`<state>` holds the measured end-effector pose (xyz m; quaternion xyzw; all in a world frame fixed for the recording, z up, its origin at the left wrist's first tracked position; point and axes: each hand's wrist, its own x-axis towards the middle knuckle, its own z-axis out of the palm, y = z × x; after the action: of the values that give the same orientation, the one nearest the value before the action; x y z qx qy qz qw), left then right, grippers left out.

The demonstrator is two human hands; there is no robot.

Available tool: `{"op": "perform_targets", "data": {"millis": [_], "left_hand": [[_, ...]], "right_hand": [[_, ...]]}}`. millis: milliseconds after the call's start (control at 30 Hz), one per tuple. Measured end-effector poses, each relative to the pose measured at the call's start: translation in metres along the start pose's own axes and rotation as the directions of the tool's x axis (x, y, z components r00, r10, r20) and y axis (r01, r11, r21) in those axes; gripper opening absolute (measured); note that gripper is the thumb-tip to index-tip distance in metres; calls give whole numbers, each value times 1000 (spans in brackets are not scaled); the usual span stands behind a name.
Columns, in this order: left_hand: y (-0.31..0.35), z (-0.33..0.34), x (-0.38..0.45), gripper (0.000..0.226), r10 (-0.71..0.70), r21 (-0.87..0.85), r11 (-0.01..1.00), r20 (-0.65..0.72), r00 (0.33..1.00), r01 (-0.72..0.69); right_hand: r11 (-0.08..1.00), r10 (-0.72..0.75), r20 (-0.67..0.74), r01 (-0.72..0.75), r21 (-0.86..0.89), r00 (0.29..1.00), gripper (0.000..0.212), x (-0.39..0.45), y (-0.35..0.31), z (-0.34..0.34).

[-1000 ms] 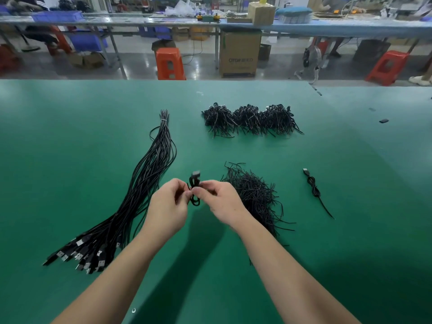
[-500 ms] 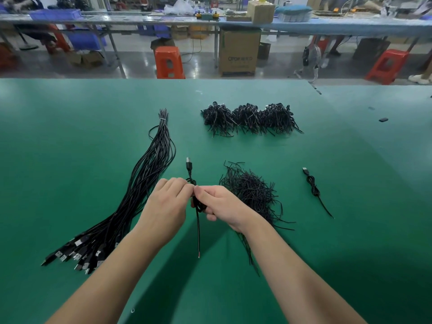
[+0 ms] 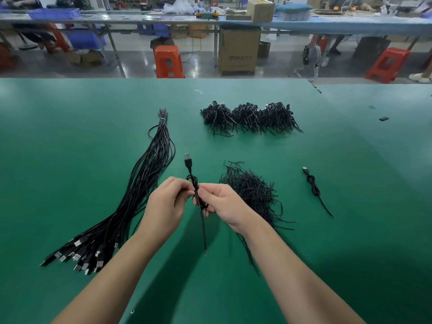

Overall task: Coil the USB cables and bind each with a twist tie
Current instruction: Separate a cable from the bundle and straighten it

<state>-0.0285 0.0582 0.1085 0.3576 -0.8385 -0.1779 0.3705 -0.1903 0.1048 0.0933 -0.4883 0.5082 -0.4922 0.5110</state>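
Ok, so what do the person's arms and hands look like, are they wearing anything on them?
Nothing worn shows. The left hand and right hand are bare, without gloves, rings or a watch in view. Both forearms are bare too, with no sleeve reaching into the picture and no markings visible.

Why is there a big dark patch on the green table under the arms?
Head view: that patch is shadow, cast on the green table by the arms and both hands, left hand and right hand, so light comes from above. The wide lens also bends the table's far edge. The far benches look soft.
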Motion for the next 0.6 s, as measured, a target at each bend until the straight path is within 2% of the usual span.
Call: {"op": "perform_targets", "data": {"millis": [67, 200, 433, 600], "left_hand": [[2, 2, -1, 9, -35, -27, 999, -26, 999, 34], [0, 4, -3, 21, -198, -96, 977, -105, 975, 188], [-5, 9, -5, 18, -239, -104, 966, -26, 971, 236], [-3, 12, -1, 16, -252, -129, 960, -22, 967, 248]], "right_hand": [[1000, -4, 10, 4, 24, 1000, 26, -1, -1, -2], [1000, -21, 27, 21, -1, 999, 24, -1, -2, -8], [993, 35, 5, -34, -115, 999, 18, 0, 3, -18], [998, 49, -28, -50, -34, 998, 15, -1, 1, -22]]}}
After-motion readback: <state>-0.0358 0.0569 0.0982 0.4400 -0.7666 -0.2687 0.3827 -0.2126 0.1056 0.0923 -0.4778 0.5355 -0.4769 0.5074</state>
